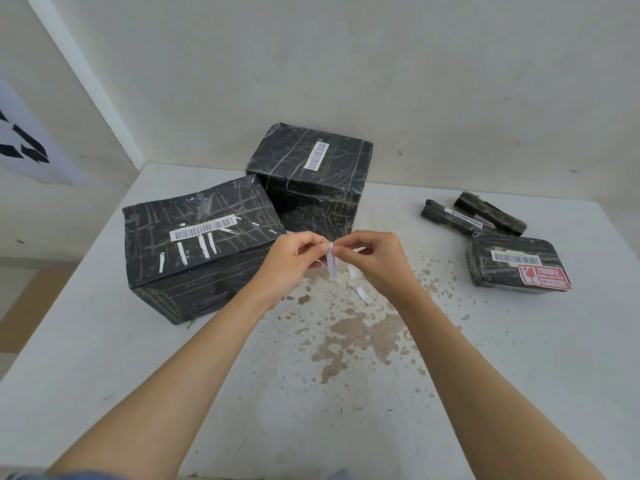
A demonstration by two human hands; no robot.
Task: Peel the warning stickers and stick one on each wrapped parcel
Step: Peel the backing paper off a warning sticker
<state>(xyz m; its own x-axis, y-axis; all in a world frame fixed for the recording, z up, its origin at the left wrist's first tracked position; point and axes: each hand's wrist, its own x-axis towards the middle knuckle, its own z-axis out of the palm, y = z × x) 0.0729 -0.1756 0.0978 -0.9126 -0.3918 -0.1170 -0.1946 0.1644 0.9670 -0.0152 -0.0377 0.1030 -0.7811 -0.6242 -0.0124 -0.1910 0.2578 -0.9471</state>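
Left hand (pixel 294 258) and right hand (pixel 372 259) both pinch one sticker strip (pixel 331 261) above the table (pixel 502 358). Five black wrapped parcels surround them: two large boxes (pixel 204 244), two slim rolls (pixel 453 218), and one flat parcel (pixel 516 265) carrying a red fragile sticker (pixel 545 277).

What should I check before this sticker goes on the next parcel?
1. Sticker pinched by left hand and right hand: ok.
2. Backing fully peeled: cannot tell.
3. Flat parcel already wears a fragile label: ok.
4. Near box top shows no warning label: not ok.
5. Far box top shows no warning label: not ok.
6. Paper scraps lying on the table: not ok.
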